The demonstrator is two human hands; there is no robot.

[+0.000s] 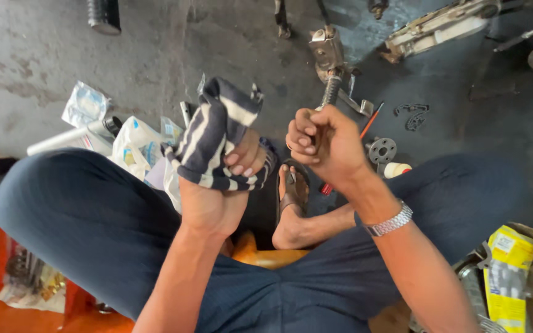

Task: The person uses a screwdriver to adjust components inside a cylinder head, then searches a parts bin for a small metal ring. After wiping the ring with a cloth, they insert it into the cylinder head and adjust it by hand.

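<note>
L hand point(232, 169) is clenched round a bunched navy-and-white striped cloth point(214, 132), fingers curled over its lower edge; R hand point(322, 142), w/ a metal watch point(391, 222) on the wrist, is fisted tight on sth thin and dark, can't tell what, just beside the cloth over the knees. Below the hands: 1 sandalled foot point(292, 206), 1 red-handled screwdriver point(347, 154), 1 round metal flange point(382, 150), 1 spring-wrapped metal part point(330, 58). Left of the cloth lie approx 3 plastic bags point(134, 145), contents unclear, plus 1 yellow carton point(507, 277) at right.
</note>
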